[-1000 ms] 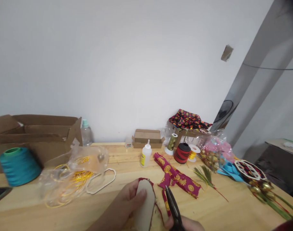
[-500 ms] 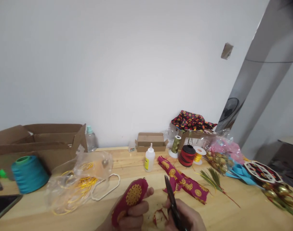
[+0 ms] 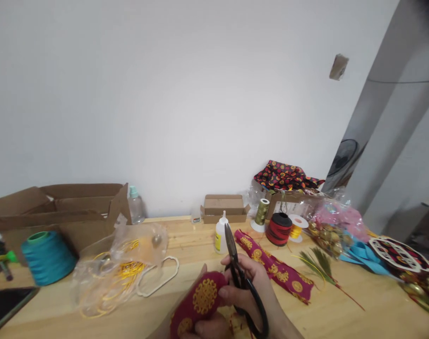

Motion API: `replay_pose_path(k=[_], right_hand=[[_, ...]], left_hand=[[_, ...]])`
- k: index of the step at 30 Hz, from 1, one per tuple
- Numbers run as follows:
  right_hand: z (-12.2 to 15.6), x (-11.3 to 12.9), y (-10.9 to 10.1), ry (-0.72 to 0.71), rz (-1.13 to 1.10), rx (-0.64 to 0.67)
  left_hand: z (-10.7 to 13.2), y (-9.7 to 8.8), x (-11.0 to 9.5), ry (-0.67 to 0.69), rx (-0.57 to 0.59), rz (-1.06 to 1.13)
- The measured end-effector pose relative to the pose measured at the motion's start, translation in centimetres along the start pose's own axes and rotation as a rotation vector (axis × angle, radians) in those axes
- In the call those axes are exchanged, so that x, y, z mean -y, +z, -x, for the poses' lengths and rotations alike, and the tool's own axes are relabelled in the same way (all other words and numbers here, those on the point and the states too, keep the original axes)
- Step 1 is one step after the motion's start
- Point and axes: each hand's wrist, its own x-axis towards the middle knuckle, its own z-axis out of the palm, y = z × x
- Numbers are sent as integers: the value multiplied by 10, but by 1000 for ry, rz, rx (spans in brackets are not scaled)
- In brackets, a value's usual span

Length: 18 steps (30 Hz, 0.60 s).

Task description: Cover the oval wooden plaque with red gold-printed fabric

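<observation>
My left hand (image 3: 212, 327) is closed around a dark red fabric-covered piece (image 3: 196, 308) with gold round patterns, low in the middle of the head view. Black scissors (image 3: 240, 273) are in my right hand (image 3: 255, 285), with the blades pointing up and away. Its thumb touches the right end of the red piece. Whether the blades are parted is hard to see. Just beyond lies a strip of matching red and gold fabric (image 3: 280, 273), and a white glue bottle (image 3: 220, 238) stands behind the scissor tips.
On the left are a cardboard box (image 3: 59, 226), a teal thread cone (image 3: 47, 259), a plastic bag with yellow cord (image 3: 119, 278) and a white outline frame (image 3: 161, 278). Thread spools (image 3: 278, 230), green tassels (image 3: 316, 266) and golden bells (image 3: 334, 240) lie to the right.
My right hand has moved up and left with the scissors, from apart to touching the red piece. The left hand has shifted slightly down and right, turning the piece.
</observation>
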Motion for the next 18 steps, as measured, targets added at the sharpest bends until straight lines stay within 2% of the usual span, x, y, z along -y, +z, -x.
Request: replay_pose_path(k=[3, 6, 9, 14, 16, 18], right_hand=[[2, -3, -5, -86, 17, -48], [4, -3, -12, -184, 84, -103], [7, 0, -18, -314, 216, -121], [13, 13, -21, -664, 667, -143], [14, 15, -20, -760, 754, -86], [13, 13, -19, -798, 770, -9]], left_hand=[[-2, 8, -1, -156, 67, 215], [-2, 19, -5, -43, -62, 369], [4, 28, -12, 63, -150, 329], [12, 27, -18, -69, -184, 147], [10, 23, -16, -69, -216, 158], [6, 19, -14, 45, -285, 219]])
